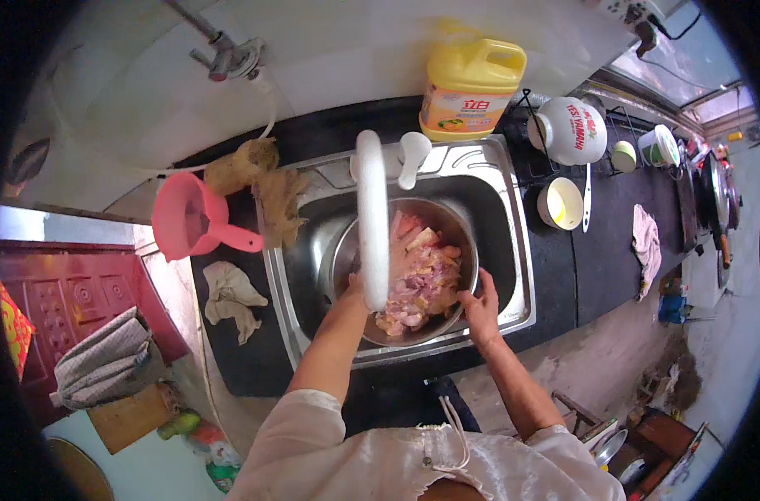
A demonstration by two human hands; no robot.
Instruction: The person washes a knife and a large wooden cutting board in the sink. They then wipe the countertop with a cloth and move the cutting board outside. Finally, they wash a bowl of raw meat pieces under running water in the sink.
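A round metal basin point(469, 247) sits in the stainless steel sink point(524, 275), with pieces of raw, pale pink meat point(420, 275) in it. My right hand point(482, 307) grips the basin's rim at the lower right, thumb on the inner side. My left hand point(356, 283) reaches into the basin's left part, over the meat. The thick white faucet spout point(373, 219) crosses in front of it and hides most of the hand, so its grip on anything is unclear. Behind the basin, the white faucet lever point(412, 160) rises from the sink's back ledge.
Left of the sink are a pink plastic ladle point(189, 219), a fibrous loofah point(279, 200) and a cloth point(229, 294). A yellow detergent jug point(470, 91) stands behind. To the right are a small bowl point(561, 203), a white spoon point(587, 200), a rack with a large bowl point(567, 131), and a pink cloth point(646, 247).
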